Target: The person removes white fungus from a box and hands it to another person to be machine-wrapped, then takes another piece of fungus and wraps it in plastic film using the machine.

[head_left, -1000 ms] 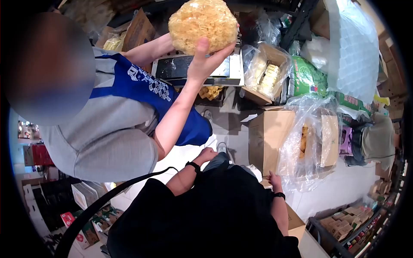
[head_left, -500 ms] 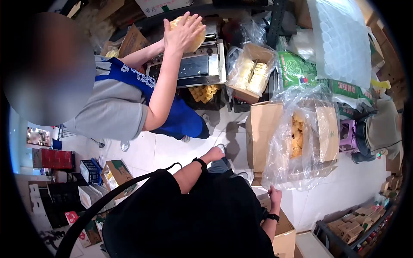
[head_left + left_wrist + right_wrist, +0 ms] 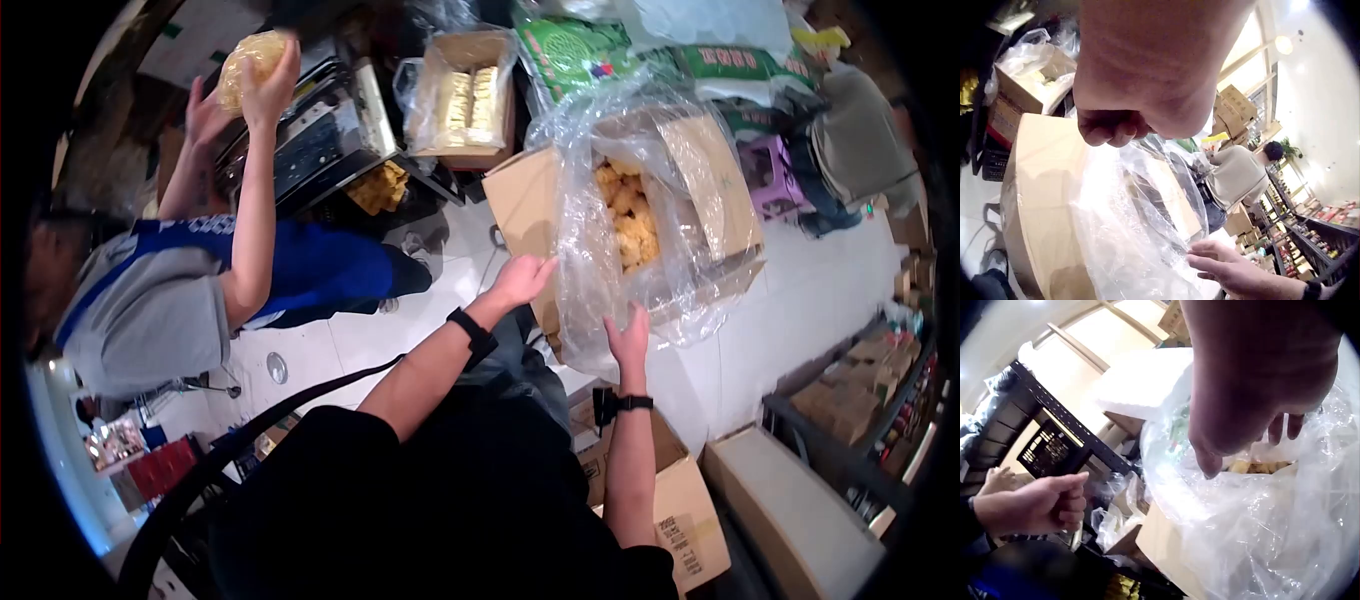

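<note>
In the head view my left hand [image 3: 520, 281] is beside the near left side of a cardboard box [image 3: 524, 192] lined with clear plastic [image 3: 583, 225]. Its fingers are curled with nothing in them, as the right wrist view also shows for the left hand [image 3: 1041, 503]. My right hand [image 3: 628, 338] is at the near edge of the plastic, thumb and fingers apart, holding nothing; whether it touches the plastic I cannot tell. Golden-brown lumpy pieces [image 3: 632, 225] lie inside the box. The right hand [image 3: 1230, 267] also shows in the left wrist view.
A person in a blue apron [image 3: 310, 270] stands at the left, raising a wrapped yellow bundle [image 3: 250, 72]. An open box of pale packs [image 3: 470, 148] and green sacks [image 3: 575, 55] are behind. Another box [image 3: 690, 520] stands near my right forearm; a second person [image 3: 865, 140] is far right.
The view has turned toward the lined box. Both my hands have come up nearer to it, and the right fingers have spread. The other person's bundle appears farther left.
</note>
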{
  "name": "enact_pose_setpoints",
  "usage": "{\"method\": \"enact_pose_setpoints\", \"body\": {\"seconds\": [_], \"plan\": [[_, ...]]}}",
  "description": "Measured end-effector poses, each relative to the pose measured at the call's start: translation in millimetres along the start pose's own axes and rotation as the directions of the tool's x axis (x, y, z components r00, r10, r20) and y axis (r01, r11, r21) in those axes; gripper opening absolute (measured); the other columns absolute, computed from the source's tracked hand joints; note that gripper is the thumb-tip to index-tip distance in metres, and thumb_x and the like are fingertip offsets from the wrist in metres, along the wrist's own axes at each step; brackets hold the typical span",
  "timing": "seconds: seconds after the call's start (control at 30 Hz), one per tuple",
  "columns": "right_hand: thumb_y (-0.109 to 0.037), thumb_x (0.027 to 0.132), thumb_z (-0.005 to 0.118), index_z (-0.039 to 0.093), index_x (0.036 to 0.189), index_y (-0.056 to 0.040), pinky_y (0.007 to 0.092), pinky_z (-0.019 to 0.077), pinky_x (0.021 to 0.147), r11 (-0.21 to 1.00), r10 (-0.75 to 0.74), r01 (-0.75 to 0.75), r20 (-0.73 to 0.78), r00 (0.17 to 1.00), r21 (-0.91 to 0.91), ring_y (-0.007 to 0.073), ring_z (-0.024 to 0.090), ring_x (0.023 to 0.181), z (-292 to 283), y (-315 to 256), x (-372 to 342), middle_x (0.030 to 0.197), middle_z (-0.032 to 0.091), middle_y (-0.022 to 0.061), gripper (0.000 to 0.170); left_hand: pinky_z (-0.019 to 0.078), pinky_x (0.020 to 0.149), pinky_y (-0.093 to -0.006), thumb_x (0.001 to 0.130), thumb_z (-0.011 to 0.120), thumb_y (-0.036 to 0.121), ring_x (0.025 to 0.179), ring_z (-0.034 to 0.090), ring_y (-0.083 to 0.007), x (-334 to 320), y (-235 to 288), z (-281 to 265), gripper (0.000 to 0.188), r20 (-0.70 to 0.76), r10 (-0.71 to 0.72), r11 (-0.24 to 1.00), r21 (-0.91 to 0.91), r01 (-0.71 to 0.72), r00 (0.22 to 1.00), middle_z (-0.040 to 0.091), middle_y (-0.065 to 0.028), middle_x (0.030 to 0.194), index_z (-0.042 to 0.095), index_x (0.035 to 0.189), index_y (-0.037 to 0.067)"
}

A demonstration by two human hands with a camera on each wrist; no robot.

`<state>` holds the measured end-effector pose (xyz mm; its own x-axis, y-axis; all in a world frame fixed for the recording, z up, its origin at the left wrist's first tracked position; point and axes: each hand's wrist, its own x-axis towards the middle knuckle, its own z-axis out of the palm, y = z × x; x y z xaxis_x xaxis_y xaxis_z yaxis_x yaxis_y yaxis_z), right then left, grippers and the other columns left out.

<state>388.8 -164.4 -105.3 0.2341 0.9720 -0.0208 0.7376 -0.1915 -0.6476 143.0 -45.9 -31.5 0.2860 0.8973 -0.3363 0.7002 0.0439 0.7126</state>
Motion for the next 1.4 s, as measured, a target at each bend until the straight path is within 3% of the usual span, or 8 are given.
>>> {"method": "enact_pose_setpoints", "body": {"seconds": [0.13, 0.2, 0.4, 0.77, 1.0, 1.2, 1.27, 1.4], "plan": [[-0.026, 0.070, 0.074, 0.037, 0.130, 0.0054, 0.0377, 0.0332, 0.103, 0.976, 0.220, -0.218, 0.138, 0.966, -0.032, 0.0379, 0.041, 0.123, 32.3, 11.4, 7.9, 0.133, 0.041, 0.0250, 0.077, 0.0434, 0.066, -0.0458, 0.090, 0.047, 0.035, 0.073, 0.055, -0.0422, 42.8, -6.3, 30.9, 0.039, 0.022, 0.139, 0.990, -0.036, -0.138, 0.990, 0.057, -0.0250, 0.073, 0.058, 0.081, -0.001], [-0.026, 0.066, 0.077, 0.031, 0.135, 0.0051, 0.0371, 0.0310, 0.105, 0.834, 0.494, -0.551, 0.413, 0.765, 0.022, 0.0365, 0.036, 0.128, 30.4, -1.6, 12.1, 0.137, 0.037, 0.0257, 0.088, 0.0437, 0.074, -0.0454, 0.086, 0.054, 0.032, 0.086, 0.055, -0.0408, 64.7, -4.8, 40.0, 0.033, 0.064, 0.065, 0.988, -0.142, -0.056, 0.996, 0.057, -0.0245, 0.086, 0.055, 0.097, 0.001], [-0.010, 0.059, 0.069, 0.033, 0.138, -0.0055, 0.0362, 0.0476, 0.063, 0.874, 0.477, -0.478, 0.342, 0.809, -0.089, 0.0227, 0.058, 0.061, 62.2, 41.1, 13.5, 0.060, 0.057, 0.0075, 0.087, 0.0411, 0.089, -0.0451, 0.074, 0.066, 0.026, 0.106, 0.048, -0.0366, 83.9, -2.7, 37.6, 0.044, 0.118, 0.182, 0.981, 0.050, -0.189, 0.976, 0.048, -0.0180, 0.118, 0.052, 0.111, 0.007], [-0.006, 0.059, 0.070, 0.044, 0.119, 0.0021, 0.0327, 0.0445, 0.061, 0.966, 0.232, -0.257, 0.545, 0.806, -0.030, 0.0189, 0.052, 0.063, 34.9, 85.3, 39.9, 0.066, 0.050, 0.0061, 0.066, 0.0322, 0.098, -0.0486, 0.070, 0.067, 0.028, 0.122, 0.038, -0.0343, 98.5, 26.2, 93.9, 0.048, 0.158, 0.455, 0.803, 0.353, -0.481, 0.876, 0.046, -0.0135, 0.124, 0.055, 0.111, 0.006], [-0.006, 0.063, 0.069, 0.051, 0.109, -0.0019, 0.0318, 0.0415, 0.056, 0.970, 0.069, -0.203, 0.652, 0.755, 0.132, 0.0175, 0.048, 0.059, 5.9, 72.8, 46.3, 0.063, 0.046, 0.0045, 0.049, 0.0257, 0.102, -0.0486, 0.074, 0.062, 0.033, 0.123, 0.037, -0.0333, 73.8, 31.9, 138.3, 0.042, 0.154, 0.218, 0.836, 0.479, -0.266, 0.964, 0.048, -0.0114, 0.122, 0.058, 0.109, 0.010], [-0.007, 0.069, 0.069, 0.049, 0.089, -0.0027, 0.0299, 0.0385, 0.052, 0.967, -0.066, -0.127, 0.697, 0.714, 0.222, 0.0141, 0.045, 0.055, -8.5, 61.8, 48.1, 0.060, 0.045, 0.0019, 0.028, 0.0272, 0.099, -0.0486, 0.073, 0.059, 0.034, 0.119, 0.039, -0.0311, 69.3, 56.6, 147.7, 0.034, 0.009, 0.513, 0.668, 0.624, -0.405, 0.858, 0.054, -0.0091, 0.115, 0.065, 0.102, 0.017], [-0.007, 0.070, 0.069, 0.048, 0.087, -0.0025, 0.0296, 0.0383, 0.052, 0.962, -0.055, -0.155, 0.721, 0.691, 0.223, 0.0130, 0.044, 0.056, -10.1, 61.5, 49.6, 0.060, 0.045, 0.0013, 0.027, 0.0274, 0.098, -0.0476, 0.072, 0.057, 0.033, 0.114, 0.043, -0.0289, 69.4, 65.7, 145.4, 0.028, 0.289, 0.277, 0.621, 0.674, -0.400, 0.916, 0.058, -0.0084, 0.109, 0.069, 0.092, 0.017], [-0.009, 0.072, 0.069, 0.049, 0.086, -0.0023, 0.0285, 0.0381, 0.052, 0.963, -0.015, -0.202, 0.780, 0.625, 0.180, 0.0106, 0.042, 0.058, -18.8, 38.4, 54.4, 0.062, 0.044, -0.0005, 0.025, 0.0291, 0.091, -0.0448, 0.074, 0.054, 0.038, 0.096, 0.051, -0.0248, 60.1, 41.1, 149.4, 0.027, 0.163, 0.226, 0.671, 0.689, -0.275, 0.960, 0.063, -0.0054, 0.083, 0.071, 0.073, 0.016]]}}
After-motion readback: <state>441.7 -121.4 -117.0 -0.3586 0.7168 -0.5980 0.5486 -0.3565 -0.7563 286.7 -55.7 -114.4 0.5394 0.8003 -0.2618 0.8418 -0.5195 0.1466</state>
